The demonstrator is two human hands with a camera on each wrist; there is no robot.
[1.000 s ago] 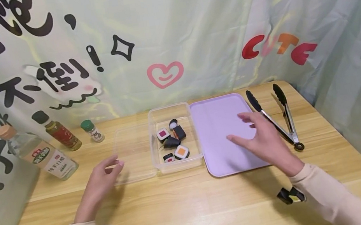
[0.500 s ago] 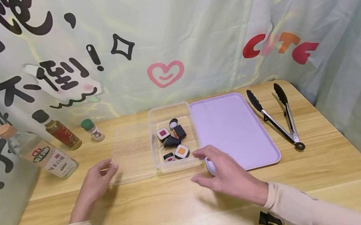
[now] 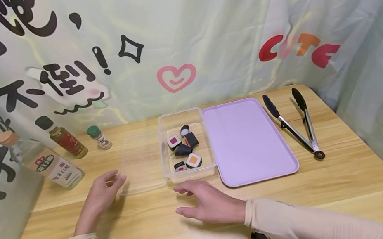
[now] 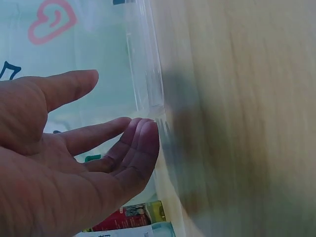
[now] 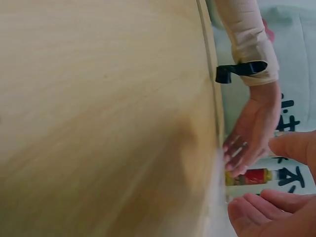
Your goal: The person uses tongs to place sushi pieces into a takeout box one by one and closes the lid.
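A clear plastic lid [image 3: 142,163] lies on the table beside a clear plastic container [image 3: 190,175]. Inside the container are several sushi rolls [image 3: 193,160]. My left hand [image 3: 100,196] is at the lid's left edge, fingers loosely bent and thumb apart; whether they touch it I cannot tell. In the left wrist view that hand [image 4: 94,148] holds nothing. My right hand [image 3: 210,202] hovers over the table just in front of the container, thumb and fingers spread apart. Nothing is between the fingers of the right hand [image 5: 276,197] in the right wrist view.
A purple tray [image 3: 251,143] stands against the container's right side, with black-tipped tongs [image 3: 301,135] lying spread beyond it. At the back left are a vinegar bottle [image 3: 48,163], a smaller oil bottle [image 3: 67,141] and a green-capped shaker [image 3: 99,138]. A printed curtain [image 3: 207,29] hangs behind.
My right hand has swept left from above the purple tray to in front of the container. The left hand has shifted slightly left and down. The container, lid and rolls stay put.
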